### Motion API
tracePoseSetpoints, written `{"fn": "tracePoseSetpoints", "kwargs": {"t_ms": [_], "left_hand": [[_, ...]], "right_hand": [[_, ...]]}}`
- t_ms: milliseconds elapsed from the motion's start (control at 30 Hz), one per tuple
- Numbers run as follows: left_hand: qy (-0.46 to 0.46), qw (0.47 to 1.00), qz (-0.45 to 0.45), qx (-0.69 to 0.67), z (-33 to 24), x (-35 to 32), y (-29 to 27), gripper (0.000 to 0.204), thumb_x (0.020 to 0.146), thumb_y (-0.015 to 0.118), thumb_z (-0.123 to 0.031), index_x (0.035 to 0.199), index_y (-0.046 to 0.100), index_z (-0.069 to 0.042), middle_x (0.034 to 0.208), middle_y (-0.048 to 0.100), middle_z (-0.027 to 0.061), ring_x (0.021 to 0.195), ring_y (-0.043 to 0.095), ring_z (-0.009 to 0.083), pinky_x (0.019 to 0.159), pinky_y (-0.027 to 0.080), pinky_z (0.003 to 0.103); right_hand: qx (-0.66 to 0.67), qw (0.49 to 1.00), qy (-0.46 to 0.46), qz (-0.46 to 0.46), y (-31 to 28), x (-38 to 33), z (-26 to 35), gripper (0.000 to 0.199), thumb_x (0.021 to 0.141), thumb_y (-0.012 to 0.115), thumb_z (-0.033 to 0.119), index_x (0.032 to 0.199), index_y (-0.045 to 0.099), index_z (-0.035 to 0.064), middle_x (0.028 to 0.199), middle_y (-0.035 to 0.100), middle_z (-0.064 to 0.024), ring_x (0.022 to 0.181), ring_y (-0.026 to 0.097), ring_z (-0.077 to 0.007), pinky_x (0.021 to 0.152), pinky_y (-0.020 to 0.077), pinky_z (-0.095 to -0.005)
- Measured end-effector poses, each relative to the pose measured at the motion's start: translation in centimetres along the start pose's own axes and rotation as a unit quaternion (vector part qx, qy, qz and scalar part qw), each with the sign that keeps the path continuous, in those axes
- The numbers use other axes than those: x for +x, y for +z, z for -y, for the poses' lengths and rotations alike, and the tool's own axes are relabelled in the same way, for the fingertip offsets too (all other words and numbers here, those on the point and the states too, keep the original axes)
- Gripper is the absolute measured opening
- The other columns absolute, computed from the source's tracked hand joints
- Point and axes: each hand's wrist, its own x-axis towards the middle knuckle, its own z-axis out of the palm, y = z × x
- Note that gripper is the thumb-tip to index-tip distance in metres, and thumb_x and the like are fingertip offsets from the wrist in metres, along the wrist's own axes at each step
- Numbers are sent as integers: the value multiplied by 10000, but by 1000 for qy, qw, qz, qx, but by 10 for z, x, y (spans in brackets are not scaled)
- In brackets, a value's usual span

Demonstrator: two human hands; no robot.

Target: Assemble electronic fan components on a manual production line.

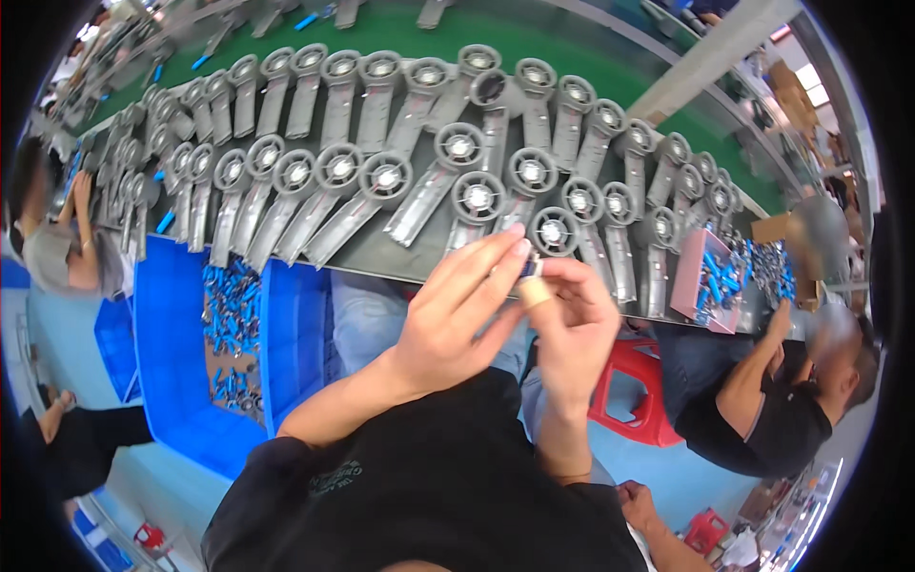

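Many grey fan housings [334, 176] lie in overlapping rows on the green conveyor belt [572, 67], handles crowding its near edge with little bare belt among them. Far left, a seated person [57, 248]. Next, a blue bin [172, 362] below the belt edge, holding small blue-and-metal parts [229, 315]. Centre, left hand [457, 305]: fingers extended, tips pressed to a small blue part [531, 270] held in open air just below the belt edge. Right hand [572, 329]: curled, pinching the same part between thumb and forefinger, the two hands touching. Under them, a red stool [634, 405]. Right, a pink tray [705, 281] of blue parts at the belt edge; a co-worker's arm [758, 367] reaches toward it
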Motion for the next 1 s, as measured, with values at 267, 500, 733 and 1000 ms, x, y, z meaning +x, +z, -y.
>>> {"fn": "tracePoseSetpoints", "kwargs": {"t_ms": [267, 500, 733, 1000], "left_hand": [[-336, 902, -45, -266, 34, -30, -41, 244, 878, 608, 50, 1121, 620, 39, 1003, 695, 90, 865, 651, 128, 711, 525, 270], [-67, 973, 202, 90, 58, -16, -38, 276, 810, 668, -52, 1082, 659, -93, 826, 545, 89, 573, 601, 255, 530, 489, 332], [42, 943, 260, 204, 72, -11, -16, 294, 766, 698, -63, 1054, 686, -126, 757, 540, 74, 558, 599, 208, 502, 471, 333], [-434, 854, -8, -287, 64, -10, -6, 128, 912, 658, -83, 962, 691, 30, 723, 629, -27, 558, 477, -3, 460, 336, 190]], "right_hand": [[-173, 980, -69, 67, -8, 31, -31, 130, 943, 605, 53, 1032, 686, 4, 941, 625, -21, 725, 548, -56, 648, 443, -193], [-243, 968, -13, 62, -11, 26, -40, 139, 889, 656, 21, 1020, 697, -2, 791, 547, 31, 637, 462, -26, 571, 362, -195], [-226, 972, -33, 53, -1, 27, -51, 170, 852, 671, -14, 1020, 694, 1, 859, 594, -1, 587, 447, -13, 529, 352, -188], [-253, 948, -195, 3, 37, 30, -86, 220, 789, 757, -17, 999, 700, 14, 892, 688, -78, 478, 432, -23, 427, 332, -196]]}}
